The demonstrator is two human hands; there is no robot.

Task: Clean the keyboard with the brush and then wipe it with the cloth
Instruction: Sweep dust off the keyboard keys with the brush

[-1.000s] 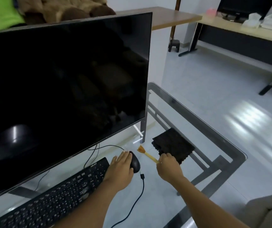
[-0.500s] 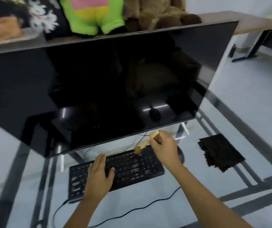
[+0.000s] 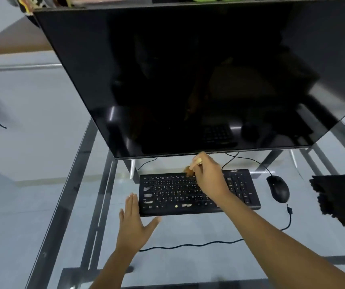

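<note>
A black keyboard [image 3: 198, 191] lies flat on a glass desk [image 3: 188, 230] in the lower middle of the frame, just below the bottom edge of a large dark monitor [image 3: 188, 80] that fills the upper half. The right hand [image 3: 210, 178] reaches in from the lower right and hovers over the upper middle of the keyboard, its fingers curled round the pale handle of a small brush [image 3: 192, 167]. The brush slants down to the left, and its orange-brown bristles touch the top row of keys; the end of the handle sticks up past the knuckles, close under the monitor's edge. The left hand [image 3: 135, 224] lies flat on the glass at the lower left corner of the keyboard, fingers straight and held together along the keyboard's left end, thumb spread out to the right just under its front edge. It grips nothing.

To the right of the keyboard sits a black mouse [image 3: 278, 188], apart from it, with its cable [image 3: 209, 244] looping down and across the glass toward the lower middle. Further right, at the frame's right edge, lies a folded black cloth [image 3: 338, 197] on the glass, well apart from both hands. The desk's grey metal frame shows through the glass on the left.
</note>
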